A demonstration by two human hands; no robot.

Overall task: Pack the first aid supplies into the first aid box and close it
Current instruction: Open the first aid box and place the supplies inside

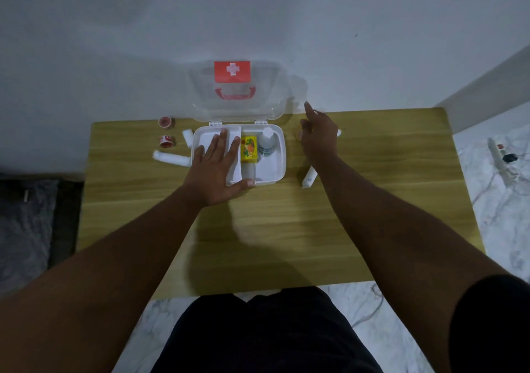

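The white first aid box (279, 154) stands open on the wooden table (286, 229), its clear lid (198, 94) with a red cross label leaning back against the wall. A yellow packet (248, 149) and a white bottle (266, 143) lie inside. My left hand (218, 169) rests flat, fingers straight, on the box's left tray. My right hand (318, 134) hovers with straight fingers to the right of the box, over a partly hidden white item (339, 132). A white tube (309, 177) lies near my right forearm. Two red tape rolls (166, 122) (166, 141) and two gauze rolls (187, 137) (172, 158) sit left of the box.
The table stands against a white wall. A dark rug (25, 223) lies on the floor to the left. On the marble floor at the right lies a power strip (500, 157) with a cable. My dark-clothed lap (266, 332) is at the table's near edge.
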